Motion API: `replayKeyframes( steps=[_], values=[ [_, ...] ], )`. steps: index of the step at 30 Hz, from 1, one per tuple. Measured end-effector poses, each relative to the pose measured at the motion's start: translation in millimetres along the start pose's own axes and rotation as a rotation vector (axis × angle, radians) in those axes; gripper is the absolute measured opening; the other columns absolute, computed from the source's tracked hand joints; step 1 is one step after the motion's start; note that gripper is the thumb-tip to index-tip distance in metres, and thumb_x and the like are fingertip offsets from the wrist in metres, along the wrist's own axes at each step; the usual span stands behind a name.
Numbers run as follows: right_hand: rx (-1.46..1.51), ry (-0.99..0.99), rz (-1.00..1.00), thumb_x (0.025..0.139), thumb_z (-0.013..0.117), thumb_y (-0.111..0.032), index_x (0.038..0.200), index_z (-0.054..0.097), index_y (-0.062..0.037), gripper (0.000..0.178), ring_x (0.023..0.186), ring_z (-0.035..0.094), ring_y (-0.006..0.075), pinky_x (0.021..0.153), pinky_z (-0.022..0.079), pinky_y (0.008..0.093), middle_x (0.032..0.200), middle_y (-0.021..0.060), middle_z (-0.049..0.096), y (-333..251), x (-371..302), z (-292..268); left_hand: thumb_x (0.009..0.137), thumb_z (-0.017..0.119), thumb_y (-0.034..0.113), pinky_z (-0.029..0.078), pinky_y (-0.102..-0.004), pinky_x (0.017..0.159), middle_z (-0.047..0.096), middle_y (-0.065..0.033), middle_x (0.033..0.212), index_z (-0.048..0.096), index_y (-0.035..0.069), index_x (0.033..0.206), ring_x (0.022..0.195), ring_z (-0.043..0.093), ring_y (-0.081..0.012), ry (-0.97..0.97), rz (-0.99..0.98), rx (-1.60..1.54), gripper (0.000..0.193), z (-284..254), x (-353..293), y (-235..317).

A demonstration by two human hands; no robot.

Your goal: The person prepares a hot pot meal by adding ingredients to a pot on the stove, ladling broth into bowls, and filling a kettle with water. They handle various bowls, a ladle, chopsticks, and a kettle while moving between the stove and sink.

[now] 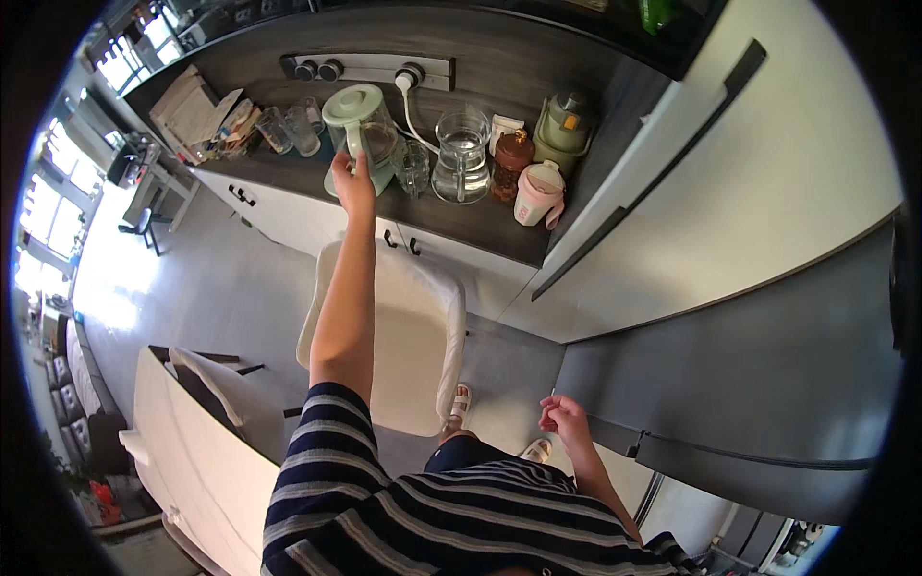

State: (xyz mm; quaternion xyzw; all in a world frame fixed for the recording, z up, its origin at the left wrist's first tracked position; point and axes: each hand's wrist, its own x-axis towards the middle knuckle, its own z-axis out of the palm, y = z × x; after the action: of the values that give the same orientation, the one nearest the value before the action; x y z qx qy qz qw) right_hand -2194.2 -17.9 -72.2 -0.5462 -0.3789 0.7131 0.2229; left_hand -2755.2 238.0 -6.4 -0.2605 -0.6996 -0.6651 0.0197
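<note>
On the dark counter stands a glass electric kettle [357,100] with a pale green lid, handle and base. My left hand [354,184] is stretched forward, its fingers closed around the lower part of the kettle's handle. Just right of the kettle are ribbed glass cups [412,169], and beyond them a clear glass pitcher [462,154] holding water. My right hand [564,419] hangs low at my side, away from the counter, with its fingers curled in and nothing visible in them.
Farther right are a brown jar [512,165], a pink-and-white cup [540,195] and a green flask [564,130]. Drinking glasses [289,131] and papers [206,117] lie left. A white cord runs from the wall socket strip [370,69]. A pale chair [403,336] stands below my arm.
</note>
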Motion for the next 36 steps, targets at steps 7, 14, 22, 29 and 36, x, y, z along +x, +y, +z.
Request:
replayKeyframes(
  steps=[7,14,22,29,36],
  values=[
    [-0.006,-0.012,0.091,0.093,0.05,-0.005,0.108,0.062,-0.0014,0.02,0.074,0.065,0.0132,0.068,0.056,0.0269,0.083,0.0042,0.064,-8.4,11.7,42.7,0.098,0.062,0.043,0.042,-0.0327,0.068,0.059,-0.0059,0.08,0.063,-0.001,0.093,0.073,0.051,-0.0164,-0.23,-0.144,-0.268,0.044,35.3,42.0,-25.5],
    [0.019,0.045,0.095,0.092,0.052,-0.007,0.109,0.062,-0.0004,0.02,0.074,0.065,0.0141,0.068,0.055,0.0272,0.083,0.0051,0.065,-11.2,24.2,64.2,0.102,0.056,0.041,0.04,-0.0282,0.072,0.057,-0.0011,0.084,0.059,0.003,0.096,0.077,0.048,-0.0116,-0.091,-0.095,-0.515,0.039,8.9,40.8,-26.3],
    [0.02,0.007,0.09,0.091,0.051,-0.006,0.109,0.061,0.0013,0.022,0.072,0.064,0.0143,0.065,0.054,0.027,0.082,0.0064,0.065,0.2,26.2,73.0,0.103,0.051,0.033,0.04,-0.0292,0.083,0.06,-0.0043,0.094,0.062,0.0,0.105,0.089,0.051,-0.013,-0.112,0.033,-0.447,0.034,-130.8,-53.1,34.0],
    [0.108,0.052,-0.018,0.093,0.051,-0.008,0.109,0.062,-0.0006,0.02,0.072,0.064,0.0139,0.066,0.054,0.0265,0.083,0.0048,0.064,32.3,-15.6,49.6,0.103,0.05,0.044,0.041,-0.0312,0.075,0.059,-0.0048,0.093,0.06,0.001,0.105,0.087,0.054,-0.0148,-0.295,-0.352,-0.418,0.044,-261.6,-196.6,53.7],
    [0.339,0.253,-0.155,0.092,0.051,-0.007,0.108,0.061,0.0002,0.021,0.071,0.063,0.0136,0.065,0.052,0.0266,0.08,0.0056,0.064,102.3,-128.1,-20.7,0.101,0.054,0.035,0.042,-0.0279,0.061,0.061,-0.004,0.077,0.067,-0.005,0.096,0.065,0.052,-0.0107,-0.832,-0.478,-0.196,0.042,-280.7,-386.6,108.5]
  ],
)
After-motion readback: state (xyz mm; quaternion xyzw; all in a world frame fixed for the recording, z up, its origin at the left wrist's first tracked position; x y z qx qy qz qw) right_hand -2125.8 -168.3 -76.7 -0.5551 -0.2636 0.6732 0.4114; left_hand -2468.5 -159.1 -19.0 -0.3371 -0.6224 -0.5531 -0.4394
